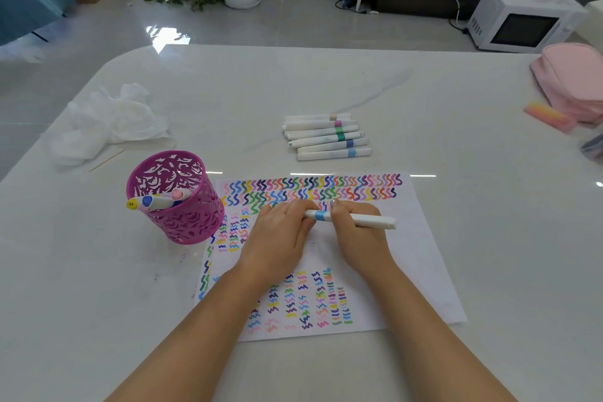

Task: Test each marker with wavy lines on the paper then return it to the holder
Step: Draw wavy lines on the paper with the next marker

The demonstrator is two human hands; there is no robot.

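Note:
A white marker with a light blue band [365, 219] lies level above the paper [421, 258], held at both ends. My right hand [354, 235] grips its barrel; my left hand [280, 232] grips its left end, where the cap sits. The paper is covered with rows of coloured wavy lines. To the left stands the magenta cut-out holder [176, 206] with three markers [153, 202] in it. Several white markers [326, 137] lie in a pile on the table beyond the paper.
Crumpled white tissue [107, 122] lies at the far left of the white table [489, 140], with a thin wooden stick [106, 160] near it. A pink pouch [571, 81] and an orange-pink eraser [548, 115] sit at the right edge. A microwave [522, 19] stands on the floor beyond.

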